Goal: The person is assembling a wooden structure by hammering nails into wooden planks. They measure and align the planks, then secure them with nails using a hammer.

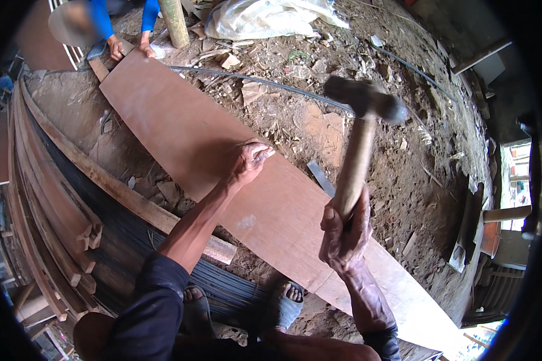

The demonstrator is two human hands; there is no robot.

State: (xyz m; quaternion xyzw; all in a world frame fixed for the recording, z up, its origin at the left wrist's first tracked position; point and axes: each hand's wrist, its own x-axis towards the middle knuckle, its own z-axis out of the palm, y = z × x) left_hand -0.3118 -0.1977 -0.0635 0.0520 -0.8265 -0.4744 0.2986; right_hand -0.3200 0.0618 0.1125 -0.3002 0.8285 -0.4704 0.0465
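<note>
Hammer (361,129) raised at centre right of the frame: my right hand (345,231) is wrapped tight around the lower end of its pale wooden handle, fingers fully closed, with the dark metal head up near the upper middle, blurred. My left hand (247,161) sits at the centre of the frame, fingertips pinched together and pressing down on a long reddish-brown plywood sheet (180,129); whether they pinch something small I cannot tell. That sheet runs diagonally from the upper left to the lower right, lying over bare dirt ground (337,78) strewn with wood scraps. At the sheet's far end, in the upper left, another person's hands (129,47), in blue sleeves, rest on its edge. Beside them stands a pale upright post (174,23). A crumpled whitish plastic sack (265,17) lies along the top edge. Curved wooden planks (48,204) stack along the left side. My feet in grey sandals (283,307) show at the bottom centre.
</note>
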